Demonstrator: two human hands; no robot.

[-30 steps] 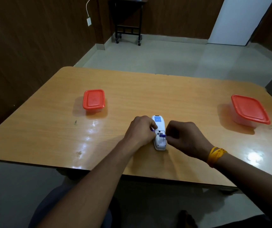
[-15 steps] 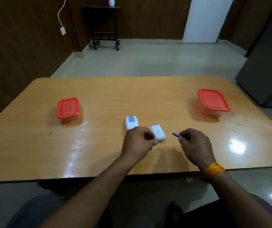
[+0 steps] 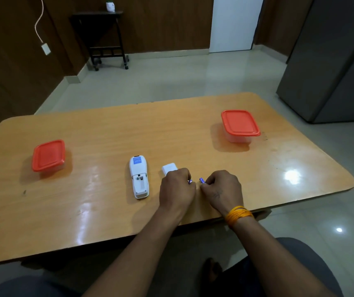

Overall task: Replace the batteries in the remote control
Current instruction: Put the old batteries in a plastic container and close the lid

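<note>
Status vs. 1 s ago: both hands were on the remote control (image 3: 139, 177), working at its batt. compartment; they are now off it, to its right, near the table (image 3: 107, 133) front edge. Each hand carries one small purple-blue battery: the left hand (image 3: 177, 188) has its fingers curled narrow on a battery (image 3: 190, 181) whose tip shows at the knuckles, and the right hand (image 3: 222, 189) pinches the other battery (image 3: 201, 180) the same way. Tips are near each other, not touching as far as can be told. Meaning for task: cells appear extracted, so the removal step reads as done; insertion of fresh cells and refitting the cover remain. Remote condition: white body, lies back-up on the table, left of both hands, long axis running near-to-far, blue label at far end. Compartment is open and looks empty, w/ contact terminals visible at its far end. The battery cover (image 3: 169, 168), white, lies separate on the table just far of the left hand, partly hidden by it. Two containers w/ red lids, left container (image 3: 48, 155) and right container (image 3: 240, 124), sit well apart, both closed; contents cannot be told.
</note>
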